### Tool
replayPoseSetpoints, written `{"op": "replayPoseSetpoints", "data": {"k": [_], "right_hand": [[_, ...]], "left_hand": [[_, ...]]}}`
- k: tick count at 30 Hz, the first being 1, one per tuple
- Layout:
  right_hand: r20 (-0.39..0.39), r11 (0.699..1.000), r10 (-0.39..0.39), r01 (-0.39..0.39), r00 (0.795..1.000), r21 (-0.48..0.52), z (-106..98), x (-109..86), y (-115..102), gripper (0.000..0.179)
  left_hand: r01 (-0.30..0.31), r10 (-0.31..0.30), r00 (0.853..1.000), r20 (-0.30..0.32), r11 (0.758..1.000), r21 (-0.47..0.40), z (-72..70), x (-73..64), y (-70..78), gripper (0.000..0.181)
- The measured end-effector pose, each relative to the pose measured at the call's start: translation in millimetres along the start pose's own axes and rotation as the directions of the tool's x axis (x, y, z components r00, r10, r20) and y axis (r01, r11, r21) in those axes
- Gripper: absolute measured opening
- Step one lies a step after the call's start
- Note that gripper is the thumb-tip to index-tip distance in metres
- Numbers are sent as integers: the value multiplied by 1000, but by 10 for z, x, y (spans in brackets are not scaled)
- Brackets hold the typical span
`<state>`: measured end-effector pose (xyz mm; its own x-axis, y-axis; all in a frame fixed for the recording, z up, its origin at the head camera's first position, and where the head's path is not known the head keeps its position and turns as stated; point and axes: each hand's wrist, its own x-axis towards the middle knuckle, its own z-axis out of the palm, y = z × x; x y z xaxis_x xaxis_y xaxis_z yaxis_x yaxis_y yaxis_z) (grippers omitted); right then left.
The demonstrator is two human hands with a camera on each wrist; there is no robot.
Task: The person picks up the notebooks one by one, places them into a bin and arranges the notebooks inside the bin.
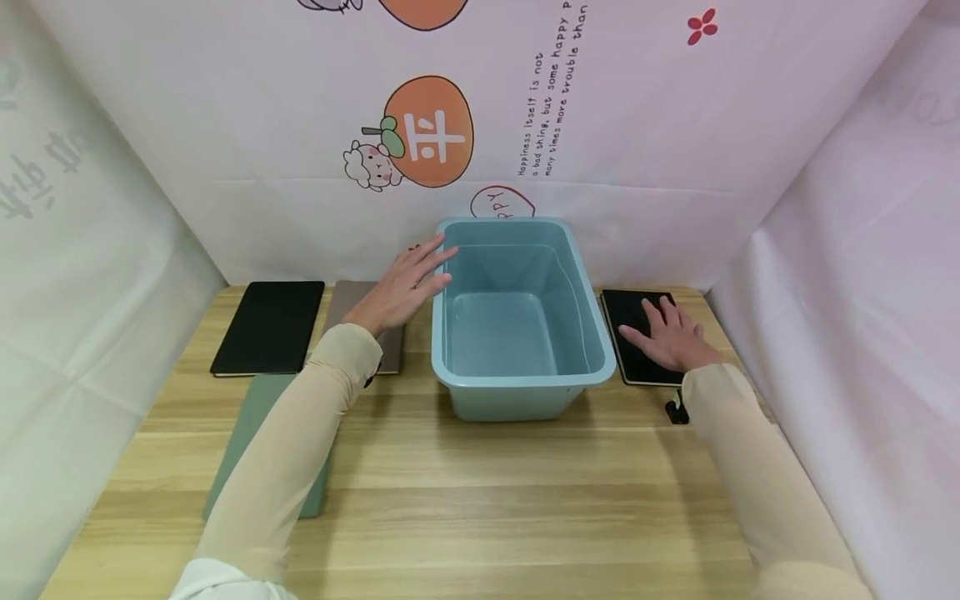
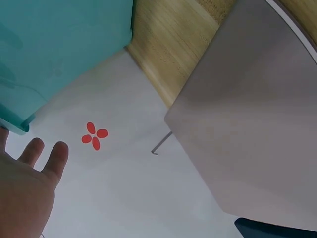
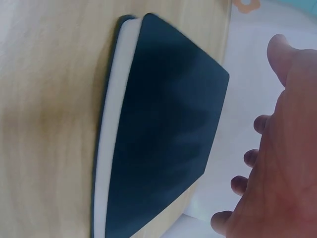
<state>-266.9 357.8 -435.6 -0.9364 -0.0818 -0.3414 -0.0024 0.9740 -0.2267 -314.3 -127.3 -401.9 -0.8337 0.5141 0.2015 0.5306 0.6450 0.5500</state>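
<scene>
A light blue plastic bin [image 1: 517, 382] stands near the back wall, its inside bare. My left hand [image 1: 408, 283] is at the bin's left rim, fingers extended and fingertips overlapping the edge in the head view. Beneath the left wrist lies a grey-brown notebook [image 1: 392, 348], which fills the right side of the left wrist view. On the right, my right hand [image 1: 670, 337] is spread above a black notebook [image 1: 626, 315] with nothing in its grasp. The right wrist view shows that notebook's dark cover [image 3: 163, 119] and white page edge, with the fingers apart from it.
Another black notebook [image 1: 270, 325] lies at the back left of the wooden table [image 1: 480, 500]. A green notebook [image 1: 255, 417] in front of it is partly hidden by the left sleeve. White printed cloth [image 1: 637, 125] walls in the back and both sides.
</scene>
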Motion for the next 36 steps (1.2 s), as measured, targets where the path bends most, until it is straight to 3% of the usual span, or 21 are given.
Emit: {"op": "replayPoseSetpoints", "data": {"k": [12, 36], "right_hand": [[-35, 1000, 5, -4, 999, 25, 145, -40, 222, 107], [40, 998, 45, -47, 998, 51, 301, -202, 360, 106]], "left_hand": [[-13, 13, 1000, -22, 1000, -5, 12, -6, 1, 61], [-33, 32, 999, -37, 999, -20, 49, 12, -46, 62]]}}
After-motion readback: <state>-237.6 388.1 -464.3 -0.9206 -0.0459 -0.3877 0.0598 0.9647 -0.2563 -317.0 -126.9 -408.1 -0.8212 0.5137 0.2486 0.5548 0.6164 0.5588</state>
